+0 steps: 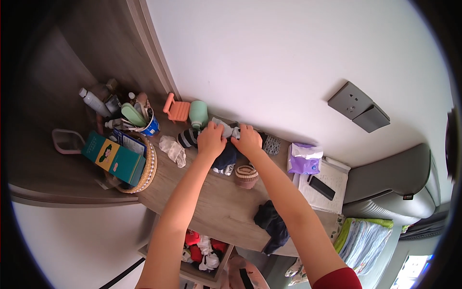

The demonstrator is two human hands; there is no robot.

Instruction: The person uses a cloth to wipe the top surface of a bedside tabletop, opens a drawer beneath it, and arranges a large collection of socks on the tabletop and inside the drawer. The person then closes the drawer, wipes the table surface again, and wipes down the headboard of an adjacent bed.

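At the far side of the wooden desktop, my left hand [211, 141] has its fingers closed on a light grey sock [220, 126]. My right hand [248, 141] pinches grey fabric just beside it; both hands seem to be on the same sock. Beneath my wrists lies a dark navy sock [225, 157], with a white striped one [224, 170] by its lower end. A black-and-grey striped sock [187, 138] and a crumpled beige sock [172, 150] are left of my hands. To the right sit a grey patterned sock [272, 145] and a rolled brown striped sock [247, 177].
Dark clothing [272, 226] hangs over the desk's near edge. An open drawer [226, 260] holds red and white clothes. Left stand a basket [151, 161] and a blue cup [153, 127]; right are a purple tissue pack [304, 159], a phone [321, 188] and folded cloths [365, 243].
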